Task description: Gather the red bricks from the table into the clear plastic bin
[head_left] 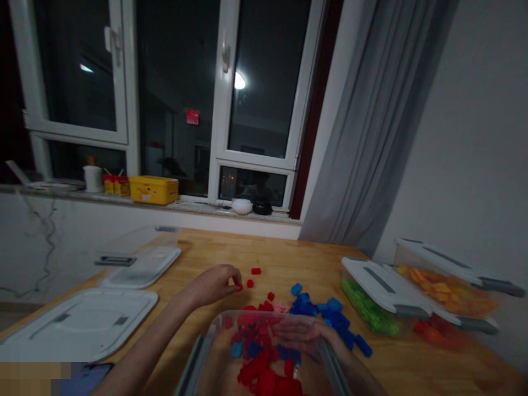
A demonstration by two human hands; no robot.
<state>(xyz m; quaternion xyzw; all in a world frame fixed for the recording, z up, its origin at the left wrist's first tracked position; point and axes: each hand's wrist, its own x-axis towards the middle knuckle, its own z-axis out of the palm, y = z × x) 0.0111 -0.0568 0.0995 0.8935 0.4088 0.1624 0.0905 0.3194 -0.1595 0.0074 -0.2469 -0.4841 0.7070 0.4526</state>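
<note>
My left hand [214,283] reaches out over the wooden table [289,258] and pinches a small red brick [238,286] between its fingertips. More loose red bricks [256,270] lie just beyond it. My right hand [307,333] lies flat with its fingers spread behind the far wall of a clear plastic bin [206,352] that holds red and blue bricks. A pile of blue bricks [330,316] sits to the right of that hand, and a pink brick [281,306] lies among the red ones.
White lids [82,322] and an empty clear box [142,256] lie at the left. Lidded boxes of green bricks [371,311] and orange bricks [449,289] stand at the right. A windowsill with a yellow box [153,189] runs behind the table. A phone [88,378] lies near me.
</note>
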